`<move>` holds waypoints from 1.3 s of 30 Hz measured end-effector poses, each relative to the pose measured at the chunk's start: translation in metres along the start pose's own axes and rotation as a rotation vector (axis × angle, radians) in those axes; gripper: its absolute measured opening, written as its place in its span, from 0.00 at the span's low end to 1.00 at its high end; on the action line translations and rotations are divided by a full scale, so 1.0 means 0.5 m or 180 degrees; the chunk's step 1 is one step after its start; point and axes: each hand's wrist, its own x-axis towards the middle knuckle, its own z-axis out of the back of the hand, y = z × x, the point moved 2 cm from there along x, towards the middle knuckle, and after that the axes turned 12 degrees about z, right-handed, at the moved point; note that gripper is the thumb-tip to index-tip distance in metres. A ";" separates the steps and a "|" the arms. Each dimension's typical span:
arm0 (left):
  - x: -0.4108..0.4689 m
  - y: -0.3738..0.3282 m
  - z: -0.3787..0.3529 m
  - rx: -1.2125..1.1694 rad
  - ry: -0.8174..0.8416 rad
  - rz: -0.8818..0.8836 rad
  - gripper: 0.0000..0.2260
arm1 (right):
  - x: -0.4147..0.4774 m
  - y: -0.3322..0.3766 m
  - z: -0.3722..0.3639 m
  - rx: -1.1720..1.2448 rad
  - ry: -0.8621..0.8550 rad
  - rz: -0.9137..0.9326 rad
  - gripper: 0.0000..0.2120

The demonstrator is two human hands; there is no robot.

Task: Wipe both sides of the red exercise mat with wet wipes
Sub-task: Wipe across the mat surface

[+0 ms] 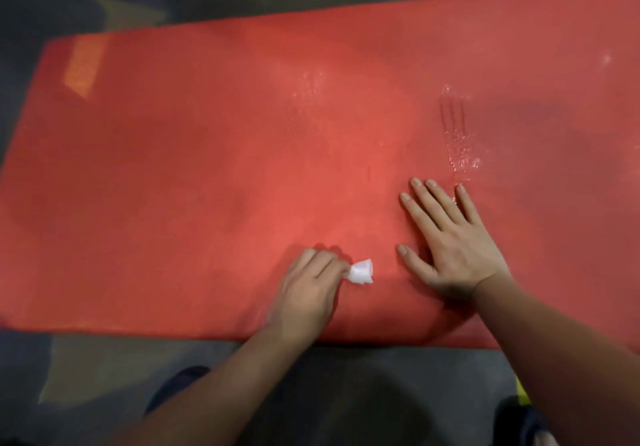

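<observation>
Pinching a wet wipe (362,271), left hand (306,293) — right hand (450,241) flat, fingers straight, on red mat (207,168)

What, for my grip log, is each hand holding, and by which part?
Left hand pinches the wet wipe by one end; right hand lies flat on the red mat, holding nothing.

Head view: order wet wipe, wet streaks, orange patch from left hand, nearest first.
1. wet wipe, pinched by the left hand.
2. wet streaks, right, beyond the right hand.
3. orange patch, far-left corner of the mat.
</observation>
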 end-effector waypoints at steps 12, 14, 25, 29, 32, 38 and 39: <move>0.112 0.001 0.008 0.0019 -0.0298 0.0321 0.05 | 0.046 -0.011 0.016 -0.0004 -0.0842 -0.0105 0.19; 0.115 0.005 0.006 -0.0030 -0.0454 0.0467 0.06 | 0.115 -0.041 0.029 -0.0067 -0.1006 -0.0307 0.15; 0.335 0.028 -0.006 0.0040 -0.0606 0.1002 0.11 | 0.220 -0.111 0.011 0.0152 -0.0686 -0.1464 0.27; 0.381 0.040 -0.008 0.0145 -0.0631 0.0616 0.09 | 0.230 -0.119 0.013 0.0097 -0.0655 -0.1479 0.29; 0.519 0.073 0.003 0.0381 -0.0815 0.0732 0.11 | 0.235 -0.123 0.020 0.0127 -0.0559 -0.1502 0.30; 0.532 0.056 -0.004 0.0110 -0.0704 0.1110 0.11 | 0.243 -0.127 0.030 0.0230 -0.0377 -0.1569 0.31; 0.518 0.054 -0.003 0.0113 -0.0655 0.0957 0.09 | 0.244 -0.127 0.031 0.0234 -0.0372 -0.1582 0.31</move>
